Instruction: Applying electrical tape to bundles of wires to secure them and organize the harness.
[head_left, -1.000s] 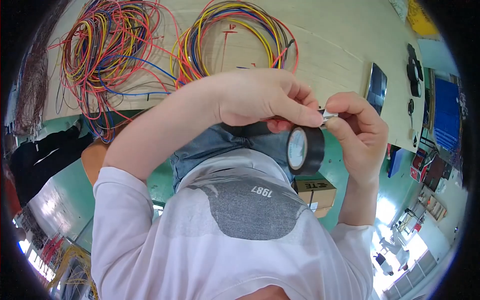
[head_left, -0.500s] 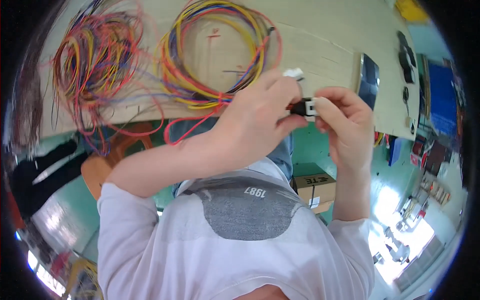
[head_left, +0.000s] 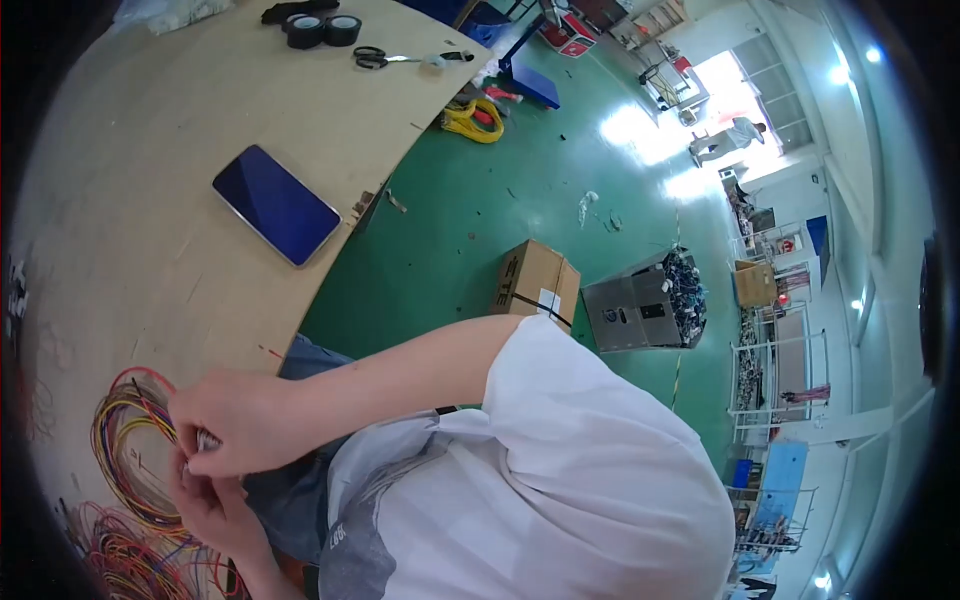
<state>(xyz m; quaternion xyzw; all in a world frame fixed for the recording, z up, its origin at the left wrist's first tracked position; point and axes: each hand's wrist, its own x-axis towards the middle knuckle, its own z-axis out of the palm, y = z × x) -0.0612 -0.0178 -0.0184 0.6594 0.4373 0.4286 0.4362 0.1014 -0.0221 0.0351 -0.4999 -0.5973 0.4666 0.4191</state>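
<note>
**Hands together at the wire coil**

My right hand [head_left: 245,420] and left hand [head_left: 215,510] were pressed together, pinching a small pale piece [head_left: 207,440] I couldn't make out. It sat just beside the coiled coloured wires [head_left: 125,450] on the wooden table [head_left: 130,200], well apart from the dark phone [head_left: 277,205].

Both bare hands meet low at the left, right hand [head_left: 245,432] above left hand [head_left: 215,512], fingers curled together, forearms bent inward.
</note>
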